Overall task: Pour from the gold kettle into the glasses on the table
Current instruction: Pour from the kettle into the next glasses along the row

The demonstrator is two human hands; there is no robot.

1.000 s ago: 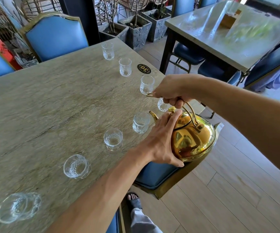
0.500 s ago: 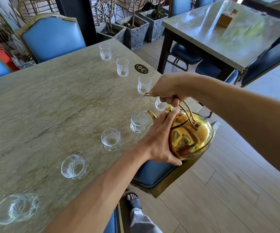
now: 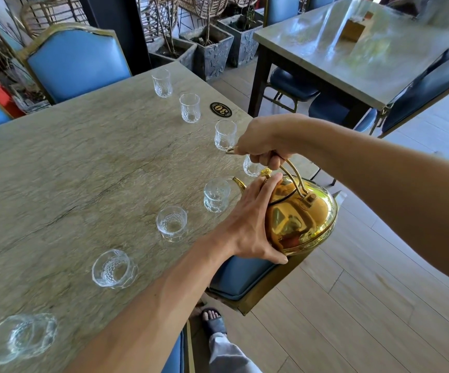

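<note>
The left forearm (image 3: pixel 150 305) and right forearm (image 3: pixel 379 179) were bare to the frame's edge, as were the left hand (image 3: pixel 247 227) and right hand (image 3: pixel 258 142); by the counter's (image 3: pixel 56 170) near edge one foot (image 3: pixel 211 314) wore a dark open-toed slide sandal (image 3: pixel 216 325); a pale grey trouser leg (image 3: pixel 228 354) met it.

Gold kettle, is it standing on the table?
No, the gold kettle hangs beyond the table, right hand gripping its handle, left hand against its side.

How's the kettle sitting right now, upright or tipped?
Tipped. The kettle leans spout-first toward a glass, the right hand gripping its handle and the left hand pressed on its side and lid. No stream visible.
</note>
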